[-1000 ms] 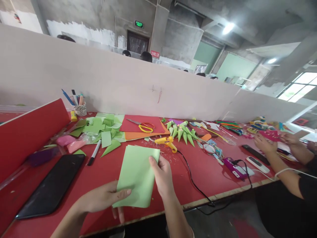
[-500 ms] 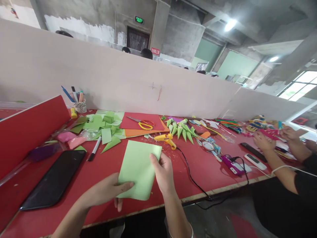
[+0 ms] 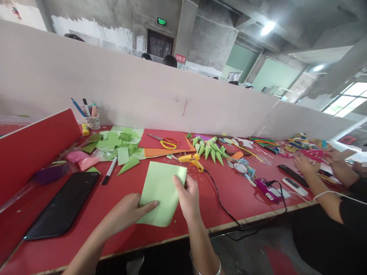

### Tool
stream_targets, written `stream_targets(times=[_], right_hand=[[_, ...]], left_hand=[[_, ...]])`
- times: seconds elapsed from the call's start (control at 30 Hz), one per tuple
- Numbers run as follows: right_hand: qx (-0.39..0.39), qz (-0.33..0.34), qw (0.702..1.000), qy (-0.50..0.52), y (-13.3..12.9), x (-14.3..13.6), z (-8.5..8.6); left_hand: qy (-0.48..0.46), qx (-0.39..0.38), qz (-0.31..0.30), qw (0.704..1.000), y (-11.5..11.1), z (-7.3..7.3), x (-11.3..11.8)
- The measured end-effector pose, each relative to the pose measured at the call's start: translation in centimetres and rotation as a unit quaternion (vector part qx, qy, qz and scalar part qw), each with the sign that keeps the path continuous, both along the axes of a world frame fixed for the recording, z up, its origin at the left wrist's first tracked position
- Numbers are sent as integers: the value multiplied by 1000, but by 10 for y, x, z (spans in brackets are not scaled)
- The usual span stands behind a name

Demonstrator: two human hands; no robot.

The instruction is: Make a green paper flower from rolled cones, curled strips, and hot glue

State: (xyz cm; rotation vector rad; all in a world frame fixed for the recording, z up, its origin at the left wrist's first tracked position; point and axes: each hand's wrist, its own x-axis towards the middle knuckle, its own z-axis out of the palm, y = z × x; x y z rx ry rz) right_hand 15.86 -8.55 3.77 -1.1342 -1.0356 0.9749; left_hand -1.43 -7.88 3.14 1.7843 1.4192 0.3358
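Between my hands is a sheet of light green paper [image 3: 162,191], tilted above the red table. My left hand [image 3: 130,210] grips its lower left edge, thumb on top and the other fingers hidden beneath. Closed on the right edge is my right hand [image 3: 187,193], its thumb lying on the paper's face. Just beyond the sheet lies a yellow glue gun [image 3: 192,160], its black cord running to the right. Behind that, scissors with yellow and red handles [image 3: 168,143] rest on red paper [image 3: 146,142]. Green paper cones [image 3: 210,149] are bunched to their right.
Green paper scraps [image 3: 110,144], a marker [image 3: 109,170] and a black phone [image 3: 63,206] lie to the left, near a pen cup [image 3: 92,122]. At right are a purple power strip [image 3: 268,190], a white remote [image 3: 295,186] and a co-worker's hands [image 3: 306,164]. A white partition [image 3: 143,91] stands behind.
My left hand has shifted slightly up and right along the paper's left edge, and its lower fingers have gone out of sight beneath the sheet. My right hand keeps its hold.
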Motion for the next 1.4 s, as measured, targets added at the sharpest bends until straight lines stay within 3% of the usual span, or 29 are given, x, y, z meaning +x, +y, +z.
stream_targets(times=[0.13, 0.3, 0.43, 0.57, 0.77, 1.0, 1.13, 1.23, 1.4], right_hand=[[-4, 1, 1000, -14, -1, -1, 1], [-13, 6, 1000, -26, -3, -3, 0], [-10, 44, 999, -4, 0, -1, 0], [-1, 119, 993, -5, 7, 7, 3], [26, 42, 994, -101, 15, 15, 4], [38, 40, 991, -120, 15, 13, -3], [-8, 53, 989, -139, 9, 11, -10], [4, 98, 981, -168, 7, 10, -11], [45, 142, 967, -207, 12, 8, -4]], left_hand=[[-71, 9, 12, 997, 0, 2, 2], [-235, -106, 28, 966, -2, 7, 7], [-205, -82, 71, 973, -3, 4, 8], [-163, -15, 39, 986, -2, 2, 5], [-144, 36, 20, 989, -2, 1, 2], [-145, 40, 17, 988, -1, 2, -2], [-154, 14, 20, 988, 0, 1, -6], [-162, -12, 43, 986, -2, 2, -8], [-249, -142, 75, 955, -5, 12, -11]])
